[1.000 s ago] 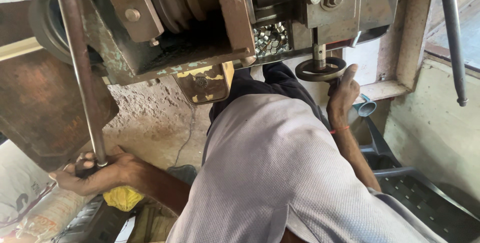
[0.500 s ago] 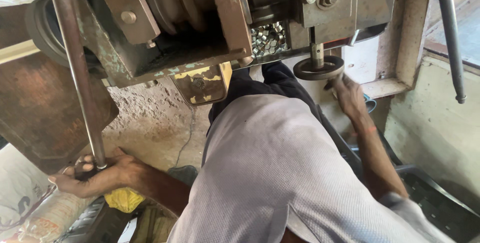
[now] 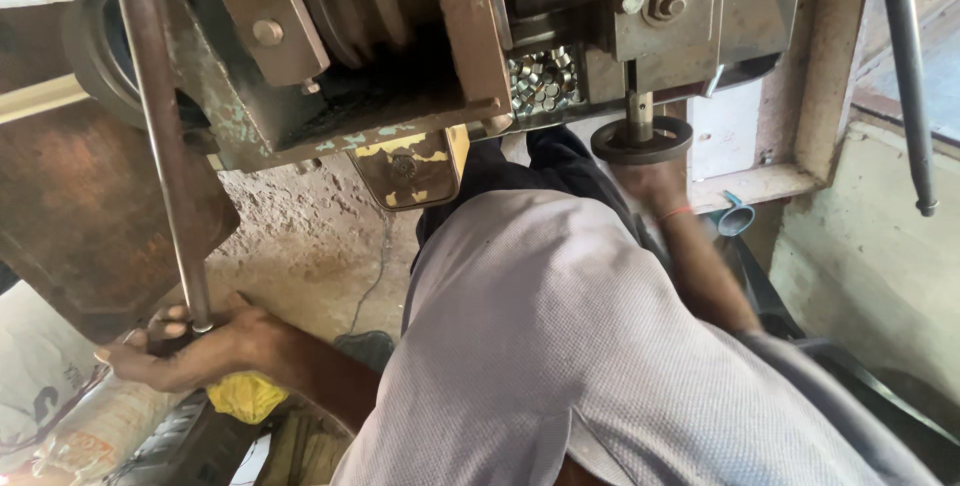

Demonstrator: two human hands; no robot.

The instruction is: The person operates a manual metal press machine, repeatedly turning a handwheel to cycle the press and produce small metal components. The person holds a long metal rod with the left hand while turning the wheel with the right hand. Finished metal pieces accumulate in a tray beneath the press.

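Observation:
My left hand [image 3: 190, 346] is closed around the lower end of a long steel lever rod [image 3: 160, 146] at the left of an old press machine [image 3: 400, 56]. My right hand [image 3: 655, 189] is blurred just under a small black handwheel [image 3: 641, 141] on a vertical spindle at the machine's front. Whether its fingers touch the wheel cannot be told. A red thread circles that wrist. Several small shiny metal pieces [image 3: 540, 81] lie in an opening of the machine. My grey shirt fills the middle of the view.
A worn yellow plate [image 3: 410, 166] hangs under the machine. A yellow cloth [image 3: 245, 396] and a printed sack [image 3: 60, 416] lie lower left. A light blue funnel [image 3: 735, 216] and a black crate [image 3: 880, 386] are on the right, where a second rod [image 3: 905, 76] hangs.
My right hand has left the rim of the black handwheel and dropped down beneath it, now blurred. My left hand keeps its hold on the lever rod.

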